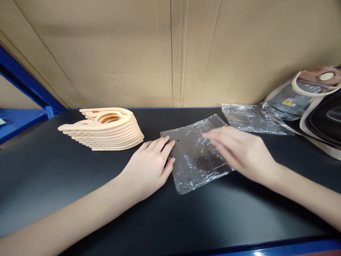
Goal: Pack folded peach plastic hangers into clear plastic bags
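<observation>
A flat, clear plastic bag (186, 167) with a small hole near its left edge lies wrinkled on the black tabletop. My left hand (149, 165) rests palm down at the bag's left edge, fingers spread and tips touching it. Over the bag's right part is my right hand (242, 153), slightly blurred, its fingers stretched out close together and pointing left. I see nothing held in it, though its underside is hidden. Just beyond my left hand sits a neat stack of cream-coloured curved frames (117, 129) with rounded openings.
Another clear plastic bag (253, 119) lies at the back right. Beside it are transparent and black pieces with cream rims (301, 93), partly cut off by the view. Cardboard (133, 53) stands along the back, and a blue metal frame (29, 78) rises at left.
</observation>
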Demonstrator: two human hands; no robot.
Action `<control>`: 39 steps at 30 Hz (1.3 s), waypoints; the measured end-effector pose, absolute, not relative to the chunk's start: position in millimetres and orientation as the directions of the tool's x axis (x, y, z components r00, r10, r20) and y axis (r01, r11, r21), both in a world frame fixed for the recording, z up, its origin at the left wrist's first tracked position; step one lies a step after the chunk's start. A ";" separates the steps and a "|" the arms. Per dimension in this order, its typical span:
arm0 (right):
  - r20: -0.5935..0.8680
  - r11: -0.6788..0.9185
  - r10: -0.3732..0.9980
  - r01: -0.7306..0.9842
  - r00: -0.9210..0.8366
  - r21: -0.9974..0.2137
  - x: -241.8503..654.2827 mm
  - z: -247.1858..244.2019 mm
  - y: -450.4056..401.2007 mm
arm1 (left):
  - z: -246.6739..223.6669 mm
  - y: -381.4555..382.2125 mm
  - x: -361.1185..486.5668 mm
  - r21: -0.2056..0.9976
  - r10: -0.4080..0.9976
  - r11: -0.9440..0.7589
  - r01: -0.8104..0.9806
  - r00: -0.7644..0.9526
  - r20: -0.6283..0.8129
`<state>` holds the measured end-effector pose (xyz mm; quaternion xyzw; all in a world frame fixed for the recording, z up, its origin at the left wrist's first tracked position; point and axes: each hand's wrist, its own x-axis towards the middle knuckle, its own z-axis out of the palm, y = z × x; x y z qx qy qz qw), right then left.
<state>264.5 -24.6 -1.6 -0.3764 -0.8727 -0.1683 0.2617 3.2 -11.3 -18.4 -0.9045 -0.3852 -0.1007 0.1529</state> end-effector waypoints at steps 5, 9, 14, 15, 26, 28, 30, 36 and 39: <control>0.353 0.261 0.900 0.965 -0.255 0.032 291.4 -0.2 2.8 | -15.7 -2.2 -5.2 -0.096 0.718 -0.671 0.735 0.677 0.163; 0.109 0.175 0.981 0.976 -0.161 -0.132 291.9 1.3 3.0 | -18.8 0.7 -2.8 0.063 0.802 -0.594 0.802 0.583 0.129; 0.052 0.259 0.965 0.897 -0.257 -0.358 290.6 -1.5 4.5 | -23.2 2.9 -0.2 0.158 0.843 -0.537 0.828 0.532 0.077; 0.063 0.310 0.948 0.860 -0.312 -0.406 291.4 -2.6 6.0 | -23.5 3.2 -0.6 0.167 0.845 -0.534 0.829 0.531 0.064; 0.119 0.726 0.664 0.598 -0.739 -0.338 282.6 -16.9 -9.1 | -24.9 5.9 -1.7 0.176 0.808 -0.585 0.792 0.587 0.048; 0.090 0.747 0.640 0.590 -0.763 -0.307 278.4 -18.1 -13.7 | -24.3 5.4 -1.7 0.182 0.806 -0.588 0.788 0.591 0.048; 0.089 0.758 0.627 0.581 -0.774 -0.296 274.9 -19.1 -16.0 | -23.3 4.6 -1.8 0.192 0.805 -0.588 0.786 0.591 0.044; 0.113 0.801 0.584 0.550 -0.803 -0.235 273.0 -23.7 -15.9 | -20.9 4.0 0.8 0.258 0.829 -0.548 0.796 0.557 0.043; 0.107 0.802 0.588 0.560 -0.802 -0.207 274.2 -27.4 -14.6 | -21.4 4.7 1.5 0.247 0.826 -0.556 0.794 0.562 0.052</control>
